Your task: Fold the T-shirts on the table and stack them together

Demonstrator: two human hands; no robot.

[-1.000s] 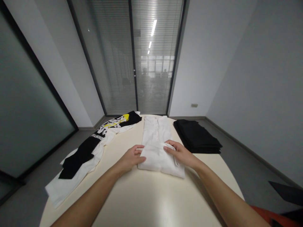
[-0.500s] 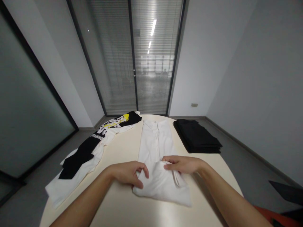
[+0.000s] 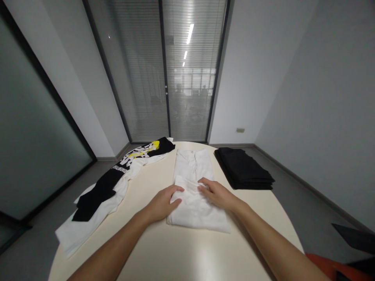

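White trousers (image 3: 199,212) lie folded on the table in front of me, the waistband with its button at the far end and the near part doubled back over the middle. My left hand (image 3: 164,202) rests at the left side of the folded part, thumb and forefinger apart on the cloth. On the right, my right hand (image 3: 219,194) touches the top of the fold with its fingers spread. Neither hand grips the fabric.
To the left, a black top with a white and yellow print (image 3: 117,171) lies over white clothing (image 3: 76,236). A stack of folded black clothes (image 3: 244,169) sits at the right of the round table (image 3: 164,257). An orange and black object (image 3: 325,265) is at lower right.
Both hands have moved away from me, carrying the folded part up towards the waistband. The fold now lies flatter, and my right hand has let go of the cloth.
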